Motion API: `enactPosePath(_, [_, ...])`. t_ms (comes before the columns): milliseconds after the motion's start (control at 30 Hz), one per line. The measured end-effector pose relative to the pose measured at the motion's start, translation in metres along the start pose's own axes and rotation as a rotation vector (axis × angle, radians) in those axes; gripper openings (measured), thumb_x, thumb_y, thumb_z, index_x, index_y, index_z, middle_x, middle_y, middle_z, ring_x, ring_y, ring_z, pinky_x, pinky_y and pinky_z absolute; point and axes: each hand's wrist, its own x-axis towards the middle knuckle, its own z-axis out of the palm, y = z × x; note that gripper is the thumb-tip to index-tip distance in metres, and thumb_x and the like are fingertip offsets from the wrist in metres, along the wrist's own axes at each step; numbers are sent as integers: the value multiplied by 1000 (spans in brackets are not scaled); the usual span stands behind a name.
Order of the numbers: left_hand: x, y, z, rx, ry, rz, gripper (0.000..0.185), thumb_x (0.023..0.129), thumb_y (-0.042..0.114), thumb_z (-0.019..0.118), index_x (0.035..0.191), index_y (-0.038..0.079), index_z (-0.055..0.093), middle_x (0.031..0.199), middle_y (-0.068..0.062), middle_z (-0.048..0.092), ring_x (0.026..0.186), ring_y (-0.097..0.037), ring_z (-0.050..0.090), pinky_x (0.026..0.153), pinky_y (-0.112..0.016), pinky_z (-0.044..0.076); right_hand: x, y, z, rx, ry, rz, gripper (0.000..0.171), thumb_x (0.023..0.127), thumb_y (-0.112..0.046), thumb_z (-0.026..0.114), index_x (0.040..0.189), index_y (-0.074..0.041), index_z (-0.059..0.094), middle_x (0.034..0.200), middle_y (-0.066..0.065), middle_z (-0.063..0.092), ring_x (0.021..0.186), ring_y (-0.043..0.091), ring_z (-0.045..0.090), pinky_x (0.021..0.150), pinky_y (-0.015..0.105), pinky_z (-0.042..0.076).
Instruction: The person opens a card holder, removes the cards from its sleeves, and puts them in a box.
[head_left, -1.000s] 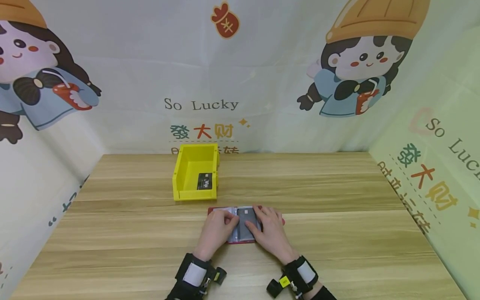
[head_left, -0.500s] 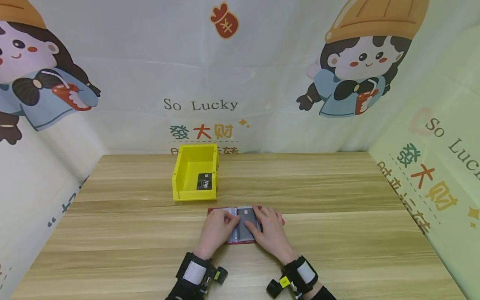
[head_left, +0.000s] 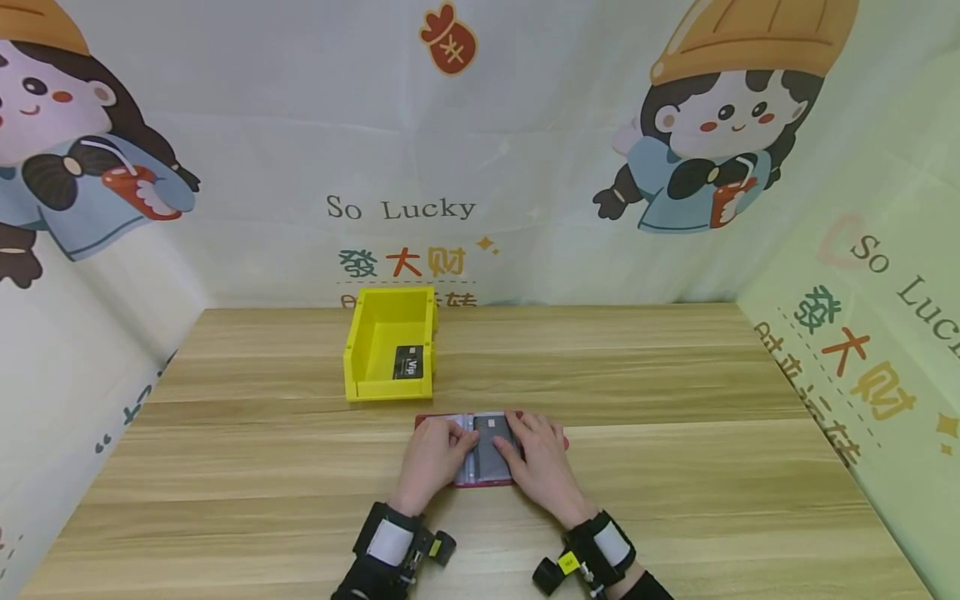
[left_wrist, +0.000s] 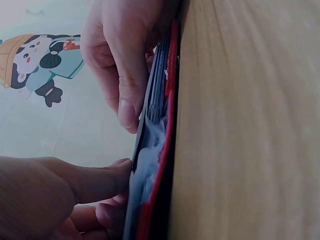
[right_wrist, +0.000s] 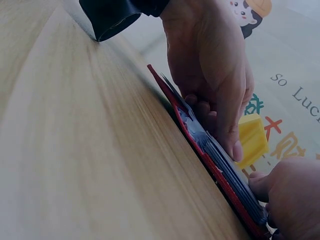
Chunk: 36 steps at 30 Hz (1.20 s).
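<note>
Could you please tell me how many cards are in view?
2: one black rectangular card in the yellow plastic bin, one grey rectangular card on the right half of the open red-covered card holder. Others may be hidden.

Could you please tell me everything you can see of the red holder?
The holder lies open on the table: red cover, layered sleeves that look like clear plastic, crumpled in places, a grey card on the right half. The left hand seems to pinch it near the middle; the right hand rests over its right edge.
</note>
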Motion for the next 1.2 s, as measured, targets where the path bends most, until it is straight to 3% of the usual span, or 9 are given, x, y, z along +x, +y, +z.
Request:
enactPosePath(467, [2,-4,-2,-14,-12,16,20,94,20,71,83,3,73,59,4,47,55,-10,45,52,-21,31,0,0,0,8,1,1,45,96,-22,66,130,7,62,108,15,68,102,30,59,95,50,37])
enactPosePath(1200, [3,-10,-13,-95,-62,-39,19,94,19,69,85,3,73,63,2,50,61,-12,47,56,-23,32,0,1,1,13,0,-9,46,96,-22,66,131,8,61,115,18,68,109,33,60,98,53,36])
